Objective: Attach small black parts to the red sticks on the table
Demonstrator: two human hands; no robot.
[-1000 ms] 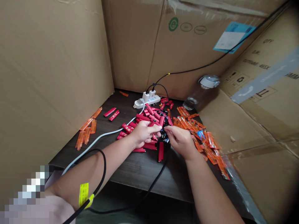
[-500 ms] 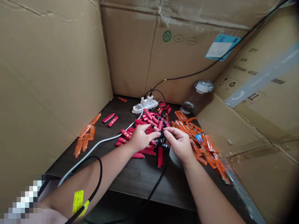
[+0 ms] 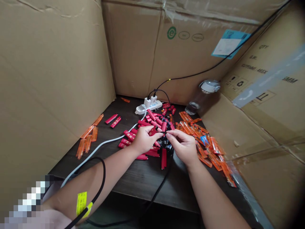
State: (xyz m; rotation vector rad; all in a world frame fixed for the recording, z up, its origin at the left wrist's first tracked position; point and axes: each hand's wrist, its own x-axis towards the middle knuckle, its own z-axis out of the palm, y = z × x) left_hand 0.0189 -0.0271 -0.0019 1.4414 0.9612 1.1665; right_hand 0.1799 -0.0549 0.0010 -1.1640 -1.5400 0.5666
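head: left hand (image 3: 144, 140) holds red case (image 3: 153, 130), long axis slanting away-right; right hand (image 3: 185, 146) pinched, contents unclear

Black print on the right-hand cardboard box (image 3: 252, 127) reads "QTY" and "465X", with "MM" beyond its grey tape (image 3: 269, 78); signs show an exclamation mark (image 3: 233, 79), recycling arrows (image 3: 240, 84) and two upward arrows (image 3: 262, 96). The rear box (image 3: 133, 51) bears a green "e" (image 3: 171, 32). Lettering on its blue-and-white label (image 3: 227, 46), the yellow cable tag (image 3: 81, 203) and red pieces (image 3: 130, 135) is illegible.
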